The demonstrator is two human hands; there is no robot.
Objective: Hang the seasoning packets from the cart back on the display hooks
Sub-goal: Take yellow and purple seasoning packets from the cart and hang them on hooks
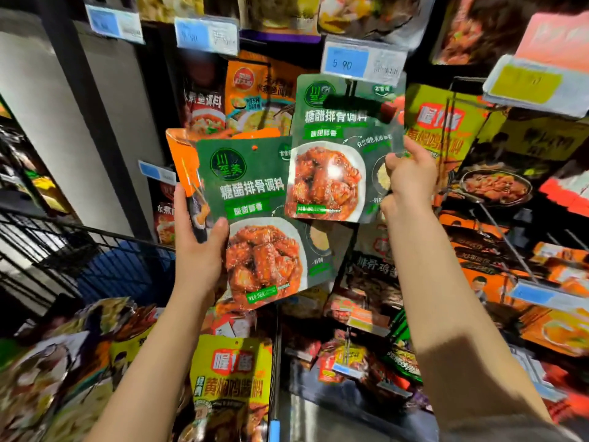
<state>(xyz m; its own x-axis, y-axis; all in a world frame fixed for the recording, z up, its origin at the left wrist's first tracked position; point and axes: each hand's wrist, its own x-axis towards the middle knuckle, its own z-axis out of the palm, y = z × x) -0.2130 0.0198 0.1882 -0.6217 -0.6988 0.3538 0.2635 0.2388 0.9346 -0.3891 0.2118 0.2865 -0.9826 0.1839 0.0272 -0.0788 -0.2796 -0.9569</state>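
My left hand (199, 240) grips a small stack of packets by its left edge: a green seasoning packet (264, 224) with a rib-dish picture in front, an orange packet (181, 157) behind it. My right hand (409, 177) pinches the right edge of a second green packet (338, 148), raised to the display hook (352, 87) under the blue 5.90 price tag (345, 62). The hook's dark bar crosses the packet's top; whether the hole is on it is unclear. The cart (95, 247) lies low on the left, holding several packets, among them a yellow one (229, 378).
Hanging packets fill the rack: orange and red ones (255, 90) behind my hands, yellow ones (446, 122) to the right. Bare wire hooks (500, 231) with price tags stick out at the right. A grey pillar (63, 122) stands at left.
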